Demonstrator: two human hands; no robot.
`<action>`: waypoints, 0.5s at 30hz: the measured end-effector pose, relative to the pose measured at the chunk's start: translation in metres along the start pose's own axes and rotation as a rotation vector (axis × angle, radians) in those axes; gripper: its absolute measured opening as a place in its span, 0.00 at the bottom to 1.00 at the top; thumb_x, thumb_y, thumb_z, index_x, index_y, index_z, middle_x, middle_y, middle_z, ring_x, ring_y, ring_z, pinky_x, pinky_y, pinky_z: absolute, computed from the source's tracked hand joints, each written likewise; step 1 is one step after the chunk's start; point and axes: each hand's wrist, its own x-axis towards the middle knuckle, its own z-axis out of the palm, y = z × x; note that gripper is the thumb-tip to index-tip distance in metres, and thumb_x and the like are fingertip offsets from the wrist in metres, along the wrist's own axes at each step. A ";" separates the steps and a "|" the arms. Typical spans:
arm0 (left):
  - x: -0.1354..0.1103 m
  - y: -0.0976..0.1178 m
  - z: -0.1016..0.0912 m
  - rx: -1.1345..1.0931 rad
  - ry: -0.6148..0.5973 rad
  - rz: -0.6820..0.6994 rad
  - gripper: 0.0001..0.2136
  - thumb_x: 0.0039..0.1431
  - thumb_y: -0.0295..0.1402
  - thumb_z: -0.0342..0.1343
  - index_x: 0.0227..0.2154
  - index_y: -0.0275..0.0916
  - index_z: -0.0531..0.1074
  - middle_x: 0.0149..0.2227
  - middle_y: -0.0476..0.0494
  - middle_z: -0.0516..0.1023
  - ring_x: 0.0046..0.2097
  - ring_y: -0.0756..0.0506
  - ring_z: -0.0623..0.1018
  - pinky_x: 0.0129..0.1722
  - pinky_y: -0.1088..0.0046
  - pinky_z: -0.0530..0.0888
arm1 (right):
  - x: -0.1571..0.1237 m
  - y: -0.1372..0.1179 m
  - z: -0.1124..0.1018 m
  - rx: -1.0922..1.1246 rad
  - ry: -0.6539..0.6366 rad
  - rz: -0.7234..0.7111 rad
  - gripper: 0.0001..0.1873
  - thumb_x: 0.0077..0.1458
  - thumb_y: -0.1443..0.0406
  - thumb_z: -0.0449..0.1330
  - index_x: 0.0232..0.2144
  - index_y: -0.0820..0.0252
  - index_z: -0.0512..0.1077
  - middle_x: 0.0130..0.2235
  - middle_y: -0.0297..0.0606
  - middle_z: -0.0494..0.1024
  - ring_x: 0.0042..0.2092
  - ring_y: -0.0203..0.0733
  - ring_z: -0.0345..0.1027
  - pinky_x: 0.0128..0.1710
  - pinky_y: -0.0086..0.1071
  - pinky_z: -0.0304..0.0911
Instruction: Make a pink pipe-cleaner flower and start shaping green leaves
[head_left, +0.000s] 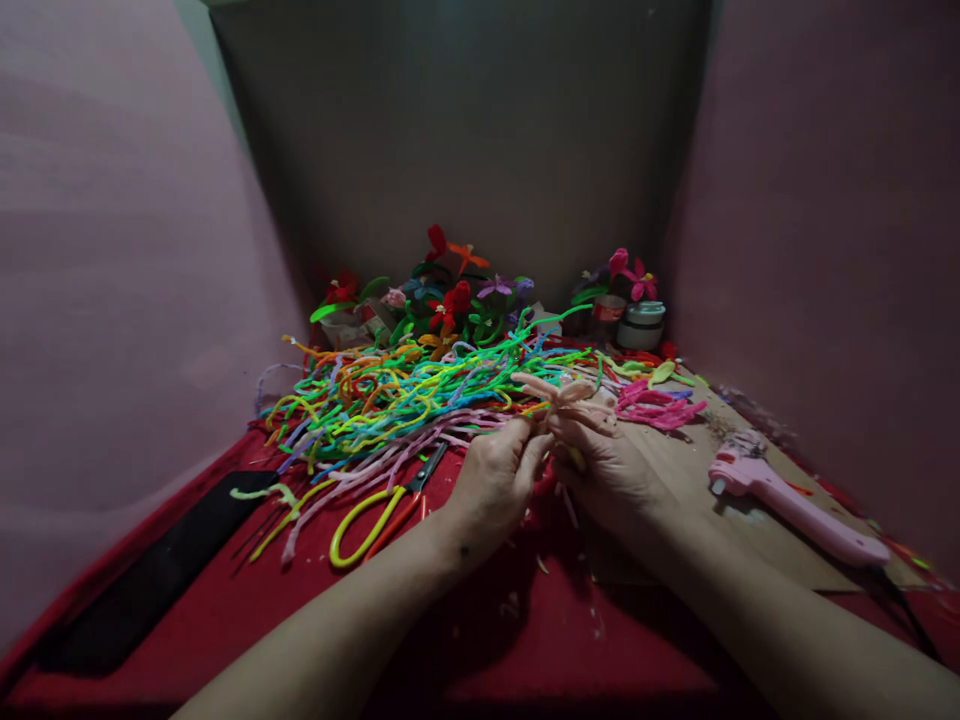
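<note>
Between my two hands is a pale peach pipe-cleaner flower (564,396), its fuzzy petals spreading above my fingers. My left hand (499,470) is closed, thumb and fingers pinching the flower's lower part from the left. From the right, my right hand (604,470) is closed on the flower's base as well. My fingers hide most of the base. A large heap of coloured pipe cleaners (405,390) lies just beyond my hands. Scissors (386,510) with yellow and orange handles rest beside my left wrist.
A pink glue gun (799,505) lies on a cardboard sheet (675,530) at the right, near bright pink pipe cleaners (656,406). A black flat object (157,575) is at the left. Finished pipe-cleaner flowers (450,305) and a lidded jar (641,325) stand along the back.
</note>
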 end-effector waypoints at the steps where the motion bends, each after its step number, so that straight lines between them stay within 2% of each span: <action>1: 0.000 -0.001 0.000 0.024 0.002 0.006 0.09 0.59 0.32 0.45 0.25 0.36 0.64 0.21 0.52 0.62 0.22 0.54 0.59 0.25 0.76 0.57 | 0.000 0.003 0.000 0.055 -0.012 0.040 0.12 0.50 0.60 0.57 0.38 0.54 0.73 0.22 0.28 0.62 0.20 0.28 0.47 0.18 0.24 0.49; 3: 0.000 -0.002 0.001 0.039 0.010 0.008 0.09 0.59 0.31 0.44 0.26 0.36 0.64 0.21 0.52 0.62 0.23 0.54 0.59 0.25 0.76 0.57 | 0.001 0.008 -0.001 0.149 -0.018 0.096 0.13 0.49 0.61 0.59 0.39 0.54 0.73 0.22 0.26 0.59 0.19 0.27 0.40 0.15 0.24 0.44; 5: 0.001 -0.002 0.000 0.016 0.016 0.004 0.10 0.60 0.31 0.43 0.24 0.37 0.63 0.20 0.53 0.61 0.22 0.54 0.59 0.25 0.76 0.56 | 0.001 0.009 0.000 0.201 -0.008 0.123 0.13 0.47 0.62 0.60 0.38 0.54 0.73 0.23 0.26 0.60 0.19 0.27 0.40 0.15 0.24 0.42; 11: 0.002 0.003 -0.003 -0.187 0.033 -0.046 0.12 0.59 0.32 0.45 0.20 0.37 0.59 0.19 0.54 0.60 0.22 0.54 0.58 0.23 0.77 0.56 | -0.003 -0.009 0.007 0.110 -0.056 0.033 0.12 0.46 0.65 0.62 0.37 0.53 0.74 0.34 0.33 0.72 0.27 0.32 0.56 0.25 0.26 0.55; 15: 0.004 0.009 -0.004 -0.525 -0.060 -0.233 0.12 0.57 0.35 0.47 0.21 0.37 0.61 0.16 0.57 0.57 0.17 0.57 0.56 0.18 0.80 0.55 | 0.000 -0.006 0.007 0.074 -0.021 -0.012 0.08 0.47 0.64 0.61 0.34 0.55 0.75 0.37 0.34 0.73 0.30 0.33 0.60 0.28 0.27 0.58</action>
